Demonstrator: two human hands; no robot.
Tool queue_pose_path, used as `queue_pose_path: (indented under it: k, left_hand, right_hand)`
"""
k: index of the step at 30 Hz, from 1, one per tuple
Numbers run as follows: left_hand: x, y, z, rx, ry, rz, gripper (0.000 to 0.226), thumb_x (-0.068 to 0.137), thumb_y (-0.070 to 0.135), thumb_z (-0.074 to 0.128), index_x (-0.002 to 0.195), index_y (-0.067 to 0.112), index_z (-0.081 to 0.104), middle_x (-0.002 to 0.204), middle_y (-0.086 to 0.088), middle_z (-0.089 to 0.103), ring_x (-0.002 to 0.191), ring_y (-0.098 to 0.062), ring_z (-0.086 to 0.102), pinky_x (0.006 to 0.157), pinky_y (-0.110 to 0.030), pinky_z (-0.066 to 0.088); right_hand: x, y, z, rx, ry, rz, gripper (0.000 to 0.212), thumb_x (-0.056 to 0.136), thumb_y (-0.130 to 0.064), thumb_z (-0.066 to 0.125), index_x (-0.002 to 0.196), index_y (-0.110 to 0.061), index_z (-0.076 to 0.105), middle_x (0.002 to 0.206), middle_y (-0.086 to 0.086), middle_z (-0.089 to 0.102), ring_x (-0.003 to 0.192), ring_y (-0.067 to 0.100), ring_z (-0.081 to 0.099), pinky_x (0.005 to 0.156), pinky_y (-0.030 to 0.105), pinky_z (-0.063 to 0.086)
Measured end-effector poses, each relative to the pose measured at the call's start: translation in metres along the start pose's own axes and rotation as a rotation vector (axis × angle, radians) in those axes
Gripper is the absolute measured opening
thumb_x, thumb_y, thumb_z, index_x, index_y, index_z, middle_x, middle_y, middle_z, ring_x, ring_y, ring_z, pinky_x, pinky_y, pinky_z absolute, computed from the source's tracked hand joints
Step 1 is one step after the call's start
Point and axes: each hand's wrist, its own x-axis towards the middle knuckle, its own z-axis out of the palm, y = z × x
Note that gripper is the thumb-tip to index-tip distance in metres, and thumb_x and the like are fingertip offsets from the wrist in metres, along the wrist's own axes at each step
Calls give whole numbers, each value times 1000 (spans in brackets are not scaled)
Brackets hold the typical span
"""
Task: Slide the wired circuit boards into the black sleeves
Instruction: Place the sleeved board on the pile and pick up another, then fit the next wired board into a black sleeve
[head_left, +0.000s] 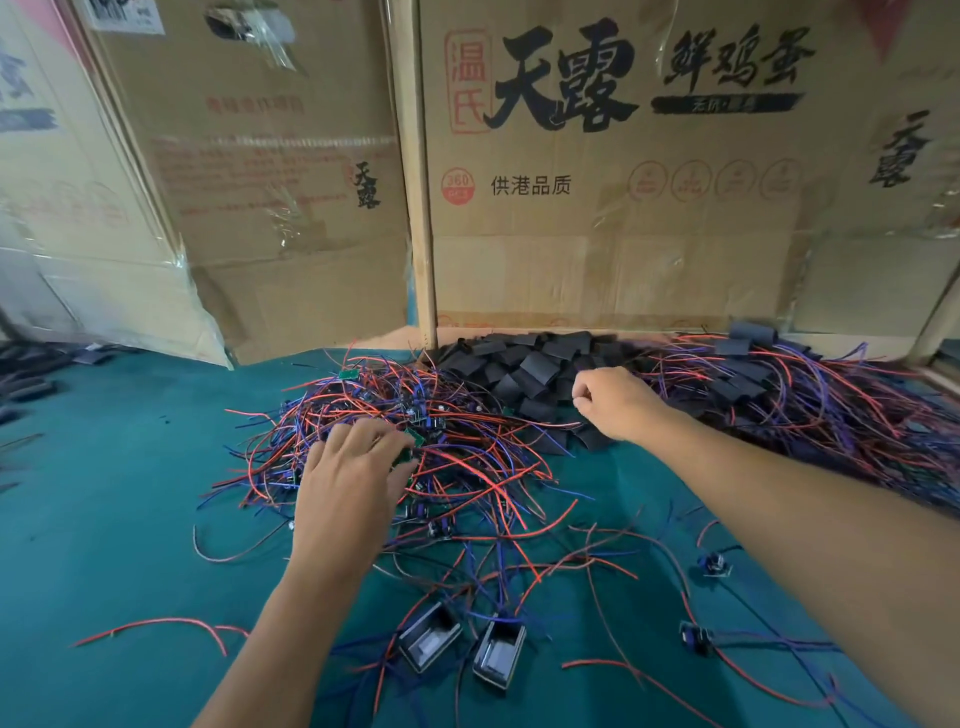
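A tangled heap of wired circuit boards (457, 457) with red and blue leads lies on the green table. My left hand (348, 483) reaches into it, fingers curled around a small green board (410, 447). Behind it lies a pile of flat black sleeves (519, 369). My right hand (613, 402) hovers at that pile's near edge with fingers curled; whether it holds a sleeve is hidden. Two sleeved boards (462, 647) lie near the front. A heap of finished sleeved boards (789, 395) spreads at the right.
Cardboard boxes (597, 208) form a wall along the back of the green table (114, 519). Loose wires and a few single boards (714, 564) are scattered at the front right. More dark sleeves (26, 389) lie at the far left edge.
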Motion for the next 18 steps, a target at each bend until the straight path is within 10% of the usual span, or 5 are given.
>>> queue_pose_path:
  k: [9, 15, 18]
  left_hand:
    - [-1, 28, -13, -489, 511, -104, 15, 96, 29, 62, 104, 16, 62, 105, 6, 54, 91, -5, 50, 87, -12, 38]
    - [1, 42, -27, -932, 547, -356, 10, 98, 43, 53, 95, 33, 56, 84, 13, 59, 70, -6, 55, 66, -16, 45]
    - [6, 44, -27, -1576, 345, -635, 19, 99, 39, 57, 90, 25, 67, 77, 1, 58, 57, -10, 48, 51, -20, 42]
  right_hand:
    - [22, -13, 22, 42, -68, -70, 46, 80, -54, 72, 113, -23, 63, 109, 0, 66, 100, 24, 62, 82, 36, 52]
    - [28, -11, 29, 128, -106, -45, 37, 81, -53, 72, 100, -23, 62, 101, 1, 65, 86, 19, 59, 73, 33, 50]
    - [30, -13, 16, 219, 1, -11, 36, 86, -59, 61, 90, -23, 62, 86, -1, 64, 76, 19, 61, 69, 34, 51]
